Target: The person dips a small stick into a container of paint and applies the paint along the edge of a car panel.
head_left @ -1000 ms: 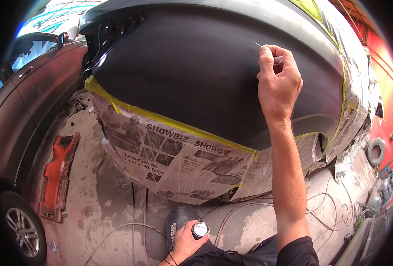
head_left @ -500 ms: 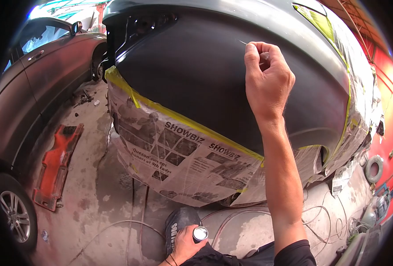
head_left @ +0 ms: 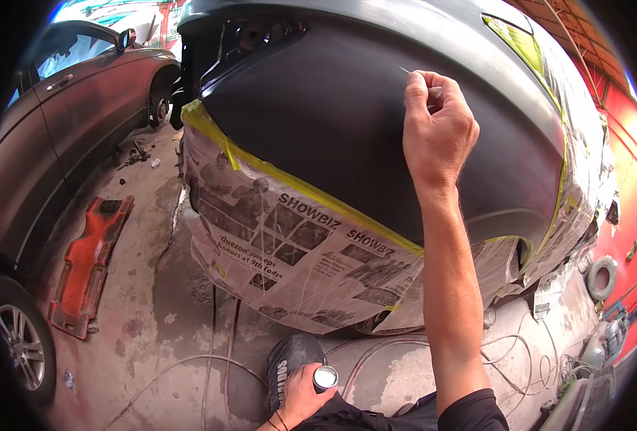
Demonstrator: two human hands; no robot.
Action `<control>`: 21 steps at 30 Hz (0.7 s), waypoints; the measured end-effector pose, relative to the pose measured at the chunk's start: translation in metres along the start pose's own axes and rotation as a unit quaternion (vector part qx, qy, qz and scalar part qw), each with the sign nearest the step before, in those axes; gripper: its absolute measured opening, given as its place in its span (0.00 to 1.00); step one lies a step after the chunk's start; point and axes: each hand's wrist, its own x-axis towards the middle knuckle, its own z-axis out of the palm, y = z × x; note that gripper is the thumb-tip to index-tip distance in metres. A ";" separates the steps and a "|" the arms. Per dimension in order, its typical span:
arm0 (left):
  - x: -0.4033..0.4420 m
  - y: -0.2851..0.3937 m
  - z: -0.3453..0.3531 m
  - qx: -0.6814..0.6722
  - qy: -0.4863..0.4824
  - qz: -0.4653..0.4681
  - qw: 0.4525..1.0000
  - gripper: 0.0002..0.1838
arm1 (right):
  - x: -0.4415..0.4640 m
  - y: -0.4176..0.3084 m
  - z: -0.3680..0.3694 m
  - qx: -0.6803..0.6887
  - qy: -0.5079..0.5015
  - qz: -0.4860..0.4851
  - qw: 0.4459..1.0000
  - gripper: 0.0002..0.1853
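My right hand point(head_left: 440, 136) is raised in front of a dark grey car body panel point(head_left: 318, 108), its fingers closed in a pinch. A thin pale sliver point(head_left: 405, 70), perhaps a fine brush or needle, sticks out past the fingertips toward the panel's upper part; whether its tip touches the surface I cannot tell. Low in the view, my left hand point(head_left: 295, 396) is wrapped round a small dark cup point(head_left: 325, 378) with whitish, shiny contents, held close to my knee. Newspaper point(head_left: 261, 237) covers the area below the panel, edged with yellow masking tape point(head_left: 311, 189).
To the left stands another dark car point(head_left: 74, 122), with its near wheel point(head_left: 22, 337) low in view. A red creeper board point(head_left: 92, 266) lies on the concrete floor. Hoses point(head_left: 182, 359) snake across the ground. A loose tyre point(head_left: 601, 278) leans by the red wall at right.
The view has turned slightly, so the car and floor sit a little differently in it. My right hand stays pinched near the same spot; my left hand keeps the cup.
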 end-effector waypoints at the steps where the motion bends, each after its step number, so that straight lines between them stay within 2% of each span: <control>1: 0.000 0.000 0.000 0.000 0.000 0.001 1.000 0.35 | 0.000 0.000 0.000 0.001 -0.001 0.000 1.000 0.12; 16: -0.001 0.001 -0.004 -0.005 0.002 0.005 1.000 0.35 | -0.001 0.000 0.000 -0.022 -0.010 -0.009 1.000 0.12; 19: -0.002 0.000 -0.003 -0.004 0.005 0.007 1.000 0.35 | -0.001 0.002 0.001 -0.012 -0.001 -0.026 1.000 0.12; 21: -0.002 0.000 -0.003 -0.005 0.009 0.006 1.000 0.35 | -0.001 0.000 -0.002 0.045 0.008 0.009 0.999 0.12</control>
